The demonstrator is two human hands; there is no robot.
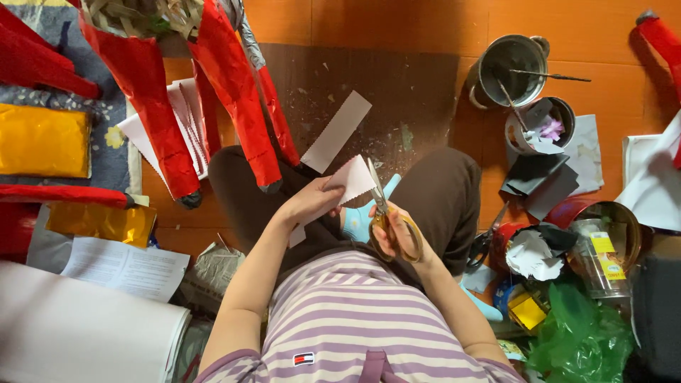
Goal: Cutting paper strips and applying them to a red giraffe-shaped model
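Orange floor w/ paper scraps. Left hand pinches white paper strip; right hand fingers closed in scissors. Zigzag edge approx. half cut.

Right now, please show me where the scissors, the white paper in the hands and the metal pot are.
scissors (386, 216): head view, near the pivot.
white paper (349, 181): head view, middle of the sheet.
metal pot (496, 57): head view, inner wall.
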